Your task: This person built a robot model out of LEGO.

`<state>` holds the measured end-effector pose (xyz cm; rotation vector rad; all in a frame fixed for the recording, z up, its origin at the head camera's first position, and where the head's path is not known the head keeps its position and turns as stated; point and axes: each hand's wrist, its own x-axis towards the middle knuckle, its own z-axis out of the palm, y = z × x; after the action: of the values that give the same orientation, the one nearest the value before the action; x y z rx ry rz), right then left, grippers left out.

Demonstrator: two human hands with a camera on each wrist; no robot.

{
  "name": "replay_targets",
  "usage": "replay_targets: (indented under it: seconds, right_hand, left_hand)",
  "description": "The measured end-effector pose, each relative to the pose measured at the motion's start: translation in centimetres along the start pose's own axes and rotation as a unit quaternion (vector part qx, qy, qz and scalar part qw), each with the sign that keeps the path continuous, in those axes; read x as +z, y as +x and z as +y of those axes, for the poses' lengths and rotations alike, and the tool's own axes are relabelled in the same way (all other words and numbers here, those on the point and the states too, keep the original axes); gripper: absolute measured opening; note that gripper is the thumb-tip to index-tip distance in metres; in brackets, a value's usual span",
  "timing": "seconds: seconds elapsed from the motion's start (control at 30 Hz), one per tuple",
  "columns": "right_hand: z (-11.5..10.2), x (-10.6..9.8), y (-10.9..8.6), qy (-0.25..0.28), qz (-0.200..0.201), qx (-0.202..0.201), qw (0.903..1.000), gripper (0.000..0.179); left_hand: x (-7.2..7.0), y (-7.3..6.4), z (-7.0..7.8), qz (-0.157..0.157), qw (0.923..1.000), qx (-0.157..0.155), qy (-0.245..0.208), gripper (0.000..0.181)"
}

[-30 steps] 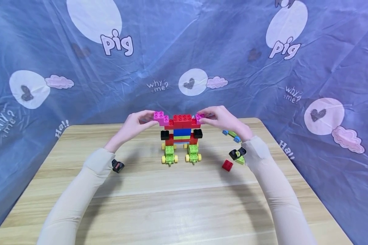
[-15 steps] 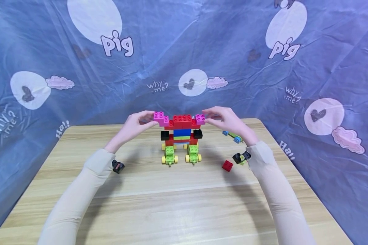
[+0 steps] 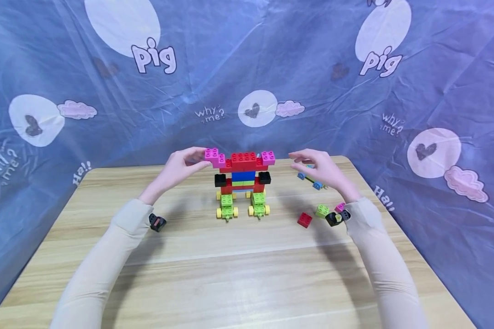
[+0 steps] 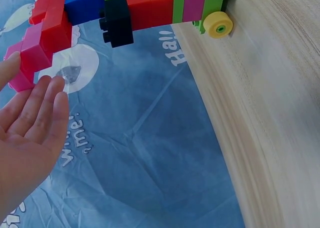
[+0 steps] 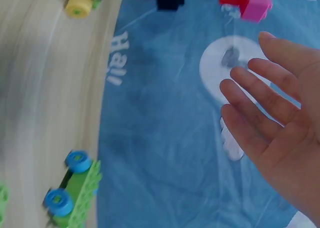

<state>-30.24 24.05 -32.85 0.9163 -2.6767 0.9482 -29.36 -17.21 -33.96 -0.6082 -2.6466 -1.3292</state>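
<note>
A figure of toy building bricks [image 3: 244, 175] stands upright near the table's back edge, on two green wheeled bases with yellow wheels. Red, blue and black bricks make up its body. Stacked pink bricks [image 3: 212, 155] form its upper left end, and my left hand [image 3: 184, 163] pinches the outer one between thumb and fingers; the left wrist view shows the thumb [image 4: 10, 68] against it. At the upper right end sits a single pink brick [image 3: 268, 157]. My right hand [image 3: 319, 168] is apart from it, to the right, its fingers loosely spread and holding nothing.
Right of the figure lie a red brick [image 3: 304, 220], a green brick [image 3: 322, 210] and a pink brick [image 3: 340, 207]. A green wheeled base with blue wheels [image 5: 75, 188] lies farther back. Printed blue cloth [image 3: 247, 68] hangs behind the wooden table [image 3: 238, 274].
My right hand has let go of the pink brick at the figure's upper right and moved away to the right. My left hand keeps its hold on the other side.
</note>
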Motion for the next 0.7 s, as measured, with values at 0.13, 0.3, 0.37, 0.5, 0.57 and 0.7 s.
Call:
replay_targets:
  seconds: [0.13, 0.3, 0.37, 0.5, 0.57, 0.7]
  right_hand:
    - [1.6, -0.3, -1.3, 0.000, 0.006, 0.031, 0.9995, 0.033]
    - [3.4, -0.9, -3.3, -0.004, 0.007, 0.075, 0.9972, 0.035]
    - [4.1, -1.2, -4.1, 0.001, 0.006, 0.086, 0.9963, 0.036]
    - [5.4, -2.0, -5.9, 0.009, 0.007, 0.104, 0.9945, 0.035]
    - [6.0, -2.3, -6.8, 0.008, 0.008, 0.117, 0.9931, 0.035]
    - [7.3, -2.5, -8.5, -0.010, 0.004, 0.147, 0.9892, 0.037]
  left_hand:
    - [-0.1, 0.0, -0.1, -0.005, 1.0000, -0.002, -0.001, 0.044]
    - [-0.1, 0.2, -0.1, -0.001, 1.0000, 0.003, -0.001, 0.043]
    - [-0.1, 0.2, -0.1, -0.001, 1.0000, 0.004, -0.003, 0.043]
    - [0.0, 0.3, -0.1, -0.004, 1.0000, 0.003, -0.006, 0.043]
    - [0.0, 0.2, -0.1, -0.004, 1.0000, 0.003, -0.005, 0.043]
    - [-0.1, 0.0, -0.1, -0.003, 1.0000, 0.001, -0.007, 0.043]
